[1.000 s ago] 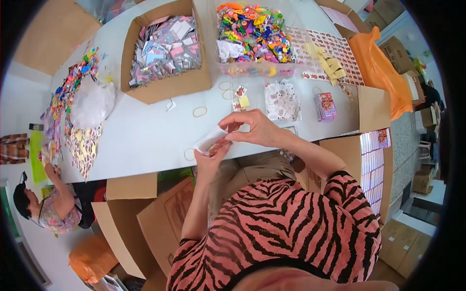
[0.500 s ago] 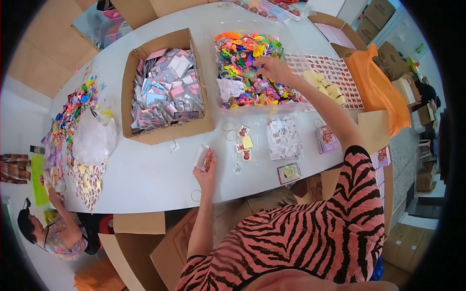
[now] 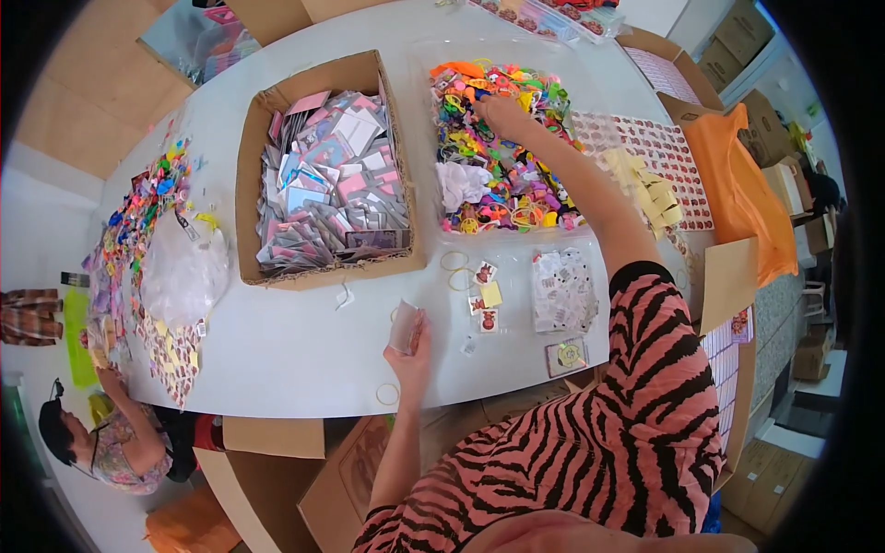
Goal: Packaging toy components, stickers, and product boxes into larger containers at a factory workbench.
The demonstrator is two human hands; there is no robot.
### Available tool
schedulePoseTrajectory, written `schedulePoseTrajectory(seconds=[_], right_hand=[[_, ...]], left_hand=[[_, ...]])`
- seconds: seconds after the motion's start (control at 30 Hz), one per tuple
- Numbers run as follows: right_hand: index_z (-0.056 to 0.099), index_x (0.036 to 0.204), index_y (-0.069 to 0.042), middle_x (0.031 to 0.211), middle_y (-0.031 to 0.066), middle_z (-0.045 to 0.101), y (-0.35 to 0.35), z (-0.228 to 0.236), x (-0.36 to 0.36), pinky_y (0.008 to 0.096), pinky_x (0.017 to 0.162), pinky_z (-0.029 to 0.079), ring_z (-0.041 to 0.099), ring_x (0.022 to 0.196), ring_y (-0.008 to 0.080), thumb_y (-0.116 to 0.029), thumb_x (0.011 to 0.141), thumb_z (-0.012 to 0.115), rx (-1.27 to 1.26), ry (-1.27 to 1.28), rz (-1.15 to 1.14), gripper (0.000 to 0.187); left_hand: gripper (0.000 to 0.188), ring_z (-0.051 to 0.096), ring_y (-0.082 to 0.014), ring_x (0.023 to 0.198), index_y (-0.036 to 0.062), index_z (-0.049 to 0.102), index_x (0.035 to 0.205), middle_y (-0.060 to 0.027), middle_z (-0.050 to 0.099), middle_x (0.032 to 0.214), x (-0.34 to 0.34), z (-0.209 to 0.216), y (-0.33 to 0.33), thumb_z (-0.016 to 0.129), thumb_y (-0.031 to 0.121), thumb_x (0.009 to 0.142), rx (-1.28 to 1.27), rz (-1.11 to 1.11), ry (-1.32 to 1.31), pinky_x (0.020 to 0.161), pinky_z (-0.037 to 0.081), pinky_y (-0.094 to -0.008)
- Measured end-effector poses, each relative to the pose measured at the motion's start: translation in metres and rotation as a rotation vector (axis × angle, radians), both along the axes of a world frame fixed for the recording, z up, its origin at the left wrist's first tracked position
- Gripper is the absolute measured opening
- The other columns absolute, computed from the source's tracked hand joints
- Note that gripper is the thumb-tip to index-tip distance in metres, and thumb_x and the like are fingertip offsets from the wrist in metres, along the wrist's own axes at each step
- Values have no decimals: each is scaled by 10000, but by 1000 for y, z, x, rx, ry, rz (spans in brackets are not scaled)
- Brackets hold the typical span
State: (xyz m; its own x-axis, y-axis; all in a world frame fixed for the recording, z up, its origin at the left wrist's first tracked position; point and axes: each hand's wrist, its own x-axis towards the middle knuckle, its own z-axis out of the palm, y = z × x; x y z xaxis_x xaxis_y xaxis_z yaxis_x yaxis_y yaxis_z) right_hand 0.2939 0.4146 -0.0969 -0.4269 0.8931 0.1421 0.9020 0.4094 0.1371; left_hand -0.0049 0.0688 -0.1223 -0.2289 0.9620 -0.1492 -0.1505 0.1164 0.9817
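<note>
My left hand (image 3: 412,358) is closed around a small flat packet (image 3: 403,324), pale grey on the side that shows, held upright just above the table. My right hand (image 3: 505,117) reaches into a clear plastic tub (image 3: 433,217) of small colourful plastic toys (image 3: 489,161). Its fingers are bent together among the toys near the far side; what they pinch is too small to make out. Crumpled white plastic (image 3: 463,184) lies on the toys. Near my left hand are small picture cards (image 3: 487,320), rubber bands (image 3: 387,394) and a bag of small white packets (image 3: 560,293).
A cardboard box (image 3: 251,207) full of flat packets stands left of the tub. Sticker sheets (image 3: 678,152), yellow paper pieces (image 3: 656,198) and an orange bag (image 3: 737,184) lie to the right. At far left, another person (image 3: 120,442) works beside a toy heap (image 3: 152,207).
My right hand has moved farther into the tub, toward its far left part. My left hand has turned the packet, so its pale side now shows. The whole view has shifted slightly.
</note>
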Motion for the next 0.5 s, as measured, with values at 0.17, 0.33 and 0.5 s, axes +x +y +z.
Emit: schedulePoseTrajectory(seconds=[0.17,0.33,0.5], right_hand=[[624,791,-80,680,117,632,7,1,8,415,621,504,630,664,300,-150,772,552,18,257,12,103],[633,792,-92,701,136,642,19,11,4,424,593,496,630,648,316,-257,806,551,56,484,-108,185],[629,831,-92,751,122,654,27,10,-28,416,607,500,634,688,309,-274,811,557,106,354,-44,196]], left_hand=[[284,610,-126,900,-62,603,1064,-86,652,1001,0,-3,1,676,18,802,-2,1,-25,825,469,-259],[281,613,-131,906,-65,602,1065,-86,653,998,-2,-9,0,671,14,803,0,-21,1,828,471,-257],[303,609,-136,930,-74,573,1101,-97,641,1034,-4,-14,-2,645,-15,812,-16,-38,11,844,467,-258]])
